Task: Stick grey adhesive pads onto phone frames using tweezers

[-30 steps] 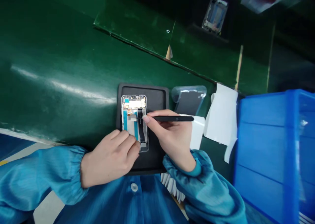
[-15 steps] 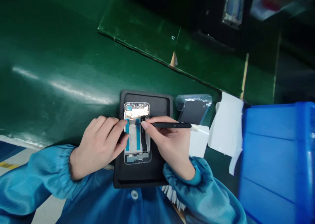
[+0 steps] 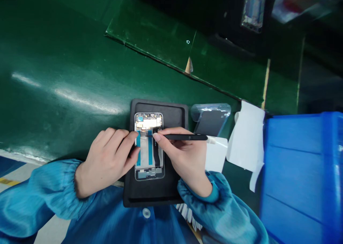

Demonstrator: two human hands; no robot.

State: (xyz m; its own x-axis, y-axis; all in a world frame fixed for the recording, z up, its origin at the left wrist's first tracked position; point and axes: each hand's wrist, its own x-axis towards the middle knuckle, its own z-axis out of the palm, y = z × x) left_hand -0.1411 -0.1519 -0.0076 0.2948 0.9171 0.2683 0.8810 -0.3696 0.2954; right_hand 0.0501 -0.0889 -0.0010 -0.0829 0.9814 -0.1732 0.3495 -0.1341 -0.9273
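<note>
An opened phone frame (image 3: 149, 145) with blue strips and a small board at its top lies in a black tray (image 3: 171, 111) on the green bench. My left hand (image 3: 109, 158) rests on the phone's left edge, fingers curled and pressing against it. My right hand (image 3: 182, 154) pinches a thin black tool (image 3: 184, 137) like a pen, its tip touching the phone's upper middle near the board. Both arms wear blue sleeves.
A clear bag with a dark part (image 3: 210, 119) and white paper sheets (image 3: 246, 137) lie right of the tray. A blue plastic bin (image 3: 302, 172) stands at the right. Another phone frame (image 3: 253, 8) sits far back. A raised green mat edge (image 3: 166, 58) crosses behind.
My left hand slid from the phone's lower end up to its left edge. The tool tip stays at the upper middle of the phone. The view shifted slightly.
</note>
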